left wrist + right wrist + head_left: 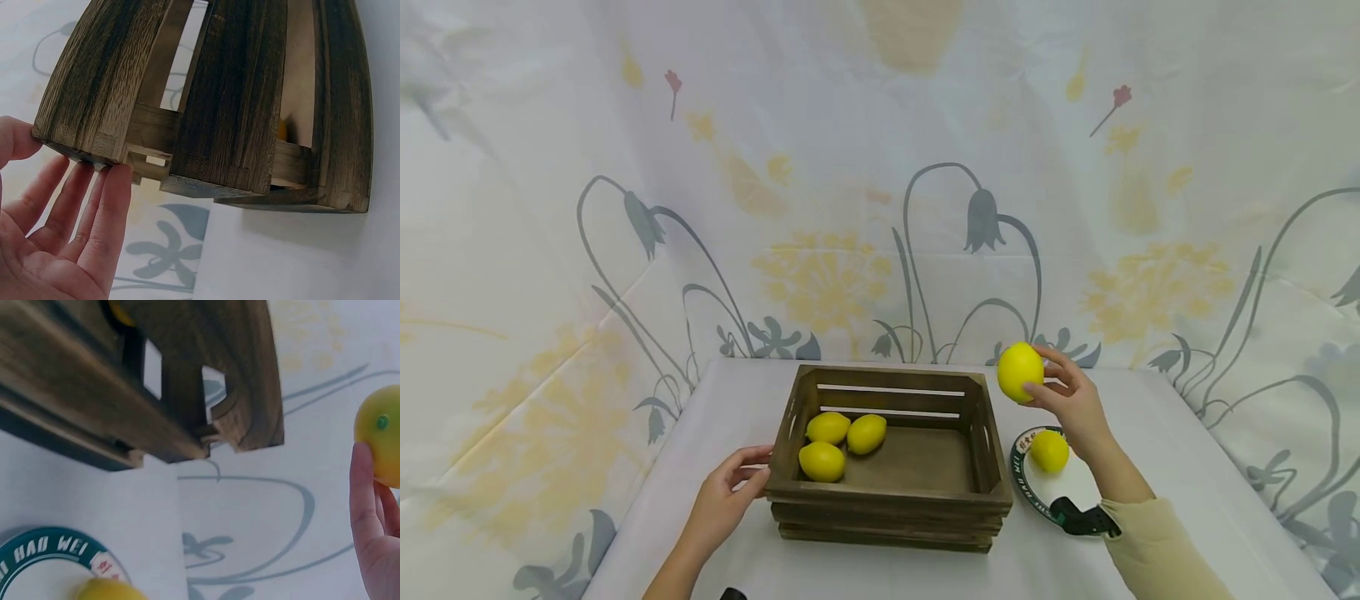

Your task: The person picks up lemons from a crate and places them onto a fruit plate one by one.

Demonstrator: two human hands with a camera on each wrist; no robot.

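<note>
A brown slatted wooden crate (891, 500) stands on the white table, with three lemons (822, 462) in its left part. My left hand (722, 498) is at the crate's left end; in the left wrist view the thumb and fingertips (117, 181) touch the top slat from both sides. Raised to the right of the crate, my right hand (1071, 400) holds a lemon (1020, 372) between thumb and fingers. The right wrist view shows this lemon (382, 434) only in part. Below that hand, another lemon (1049, 451) lies on a plate (1026, 486) with a green lettered rim.
A black strap-like piece (1078, 517) at my right wrist overlaps the plate's near edge in the head view. Behind the table hangs a pale cloth (865, 208) printed with flowers. A small dark object (733, 593) shows at the bottom edge.
</note>
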